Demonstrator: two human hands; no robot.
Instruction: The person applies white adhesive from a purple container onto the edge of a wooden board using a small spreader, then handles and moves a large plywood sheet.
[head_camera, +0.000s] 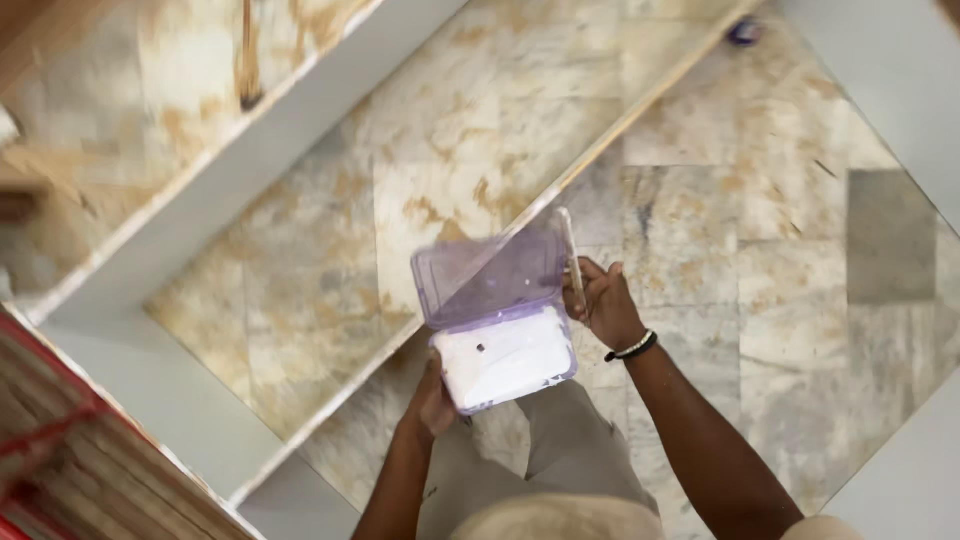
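Looks like a home interior under fit-out: beige marble-tile floor (700, 200), bare white built-in frame panels (250, 150), rough wood edging (60, 470) at left.

arms: bare | right wrist: black-and-white beaded bracelet (632, 348) | trousers (560, 450): khaki

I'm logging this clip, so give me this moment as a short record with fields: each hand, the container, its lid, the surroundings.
left hand: supports the box from below, at its near left corner
right hand: grips the raised lid's edge
container: clear purple-tinted plastic box, white contents
lid: hinged open, tilted up
surroundings: marbled tile floor, white frame
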